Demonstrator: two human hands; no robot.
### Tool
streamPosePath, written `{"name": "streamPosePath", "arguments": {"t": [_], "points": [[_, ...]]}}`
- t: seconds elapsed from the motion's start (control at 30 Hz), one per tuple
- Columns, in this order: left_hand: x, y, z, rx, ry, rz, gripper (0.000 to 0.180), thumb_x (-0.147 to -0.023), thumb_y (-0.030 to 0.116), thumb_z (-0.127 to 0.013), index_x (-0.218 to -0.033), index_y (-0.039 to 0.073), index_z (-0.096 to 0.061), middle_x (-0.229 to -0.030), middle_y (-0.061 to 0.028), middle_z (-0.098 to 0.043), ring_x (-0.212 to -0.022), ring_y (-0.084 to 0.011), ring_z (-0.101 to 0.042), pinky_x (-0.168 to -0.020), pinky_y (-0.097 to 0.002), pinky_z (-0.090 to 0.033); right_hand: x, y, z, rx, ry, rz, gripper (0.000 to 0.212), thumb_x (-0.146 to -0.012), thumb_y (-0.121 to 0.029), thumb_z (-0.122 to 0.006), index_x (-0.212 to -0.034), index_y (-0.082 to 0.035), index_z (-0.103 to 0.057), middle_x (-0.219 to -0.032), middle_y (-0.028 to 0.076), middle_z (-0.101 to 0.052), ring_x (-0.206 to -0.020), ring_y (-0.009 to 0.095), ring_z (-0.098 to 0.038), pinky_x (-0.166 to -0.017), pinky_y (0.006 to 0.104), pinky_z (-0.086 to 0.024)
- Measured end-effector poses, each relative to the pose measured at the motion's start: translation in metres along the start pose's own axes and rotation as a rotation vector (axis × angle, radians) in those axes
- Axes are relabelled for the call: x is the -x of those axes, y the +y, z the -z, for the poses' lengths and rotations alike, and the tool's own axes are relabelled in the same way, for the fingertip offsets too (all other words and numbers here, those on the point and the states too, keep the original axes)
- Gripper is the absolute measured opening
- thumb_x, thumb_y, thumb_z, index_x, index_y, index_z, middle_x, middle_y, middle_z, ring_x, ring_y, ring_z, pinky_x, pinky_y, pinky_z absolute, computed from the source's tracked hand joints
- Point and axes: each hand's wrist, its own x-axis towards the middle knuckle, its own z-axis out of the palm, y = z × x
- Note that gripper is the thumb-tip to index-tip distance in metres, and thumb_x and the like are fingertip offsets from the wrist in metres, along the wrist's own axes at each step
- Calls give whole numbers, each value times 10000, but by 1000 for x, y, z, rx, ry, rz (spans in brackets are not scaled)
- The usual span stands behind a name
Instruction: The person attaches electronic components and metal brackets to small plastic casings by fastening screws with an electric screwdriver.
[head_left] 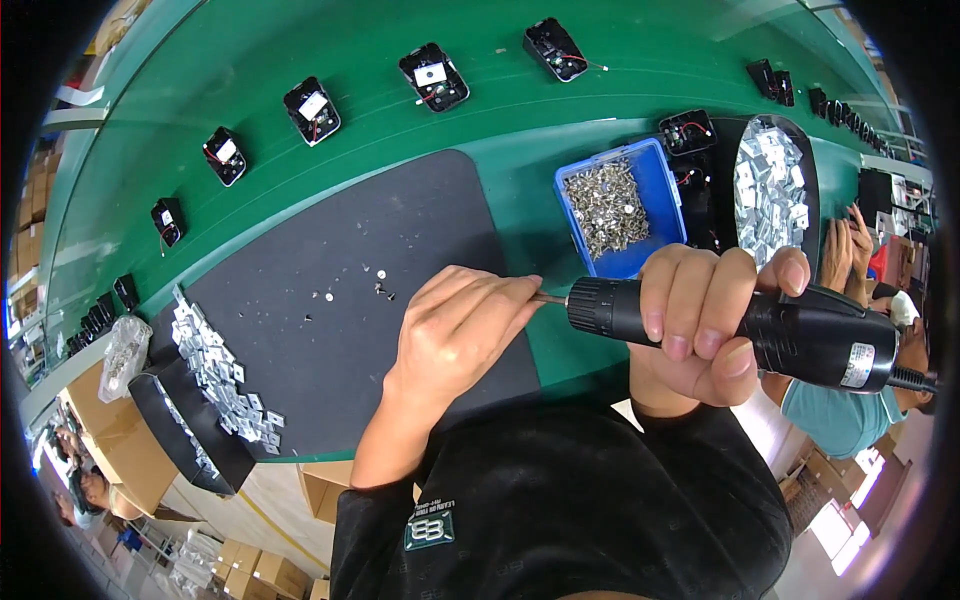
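My right hand [700,315] is wrapped around a black electric screwdriver [805,340], held level with its cord leaving at the right. The thin metal bit [552,298] points left, and its tip ends at the fingertips of my left hand [460,325]. Those fingers are pinched together; whatever lies between them is hidden. Just beyond the screwdriver stands a blue bin [663,200] of small metal screws [605,205]. Several loose screws [383,290] lie on the dark grey mat [430,210] beyond my left hand.
Small metal plates [225,375] are heaped along the mat's left edge; more plates [770,190] fill a black tray at right. Black housings with wires [434,78] sit along the green conveyor [370,60]. A co-worker's hands [845,250] show at far right. Cardboard boxes [265,572] stand below left.
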Motion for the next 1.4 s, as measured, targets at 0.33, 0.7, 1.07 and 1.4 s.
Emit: {"name": "streamPosePath", "arguments": {"t": [0.33,0.7,1.07,1.4], "points": [[4,-7,-5,10,54,-48,524,-640,47,-783,-1140,0,-635,-656,-63,-611,-597,-185,-606,-564,-294,-486,2,1,3,-44,21,-65,534,-832,-179,-699,-1214,-192,-327,-690,-13,-489,-557,147,-499,-553,310,-438],[3,-6,-2,-144,36,64,613,-615,215,-823,-1161,23,-620,-729,-53,-637,-649,-183,-608,-612,-301,-473,-4,3,3,-14,73,-101,552,-836,-189,-688,-1248,-188,-321,-701,-13,-494,-563,135,-495,-568,298,-439],[-79,-121,31,-608,-3,179,992,-560,295,-867,-1343,-50,-365,-1295,-248,-479,-1186,-380,-477,-991,-434,-400,0,-9,1,10,132,18,616,-829,-183,-694,-1303,-157,-301,-667,-9,-484,-538,139,-495,-562,297,-447],[-59,-45,19,-229,-149,131,803,-567,201,-837,-1271,49,-482,-1213,-171,-517,-1109,-347,-531,-927,-409,-469,-3,-24,10,113,115,238,734,-878,-188,-657,-1449,-197,-195,-730,-4,-519,-591,153,-513,-598,307,-451]]}}
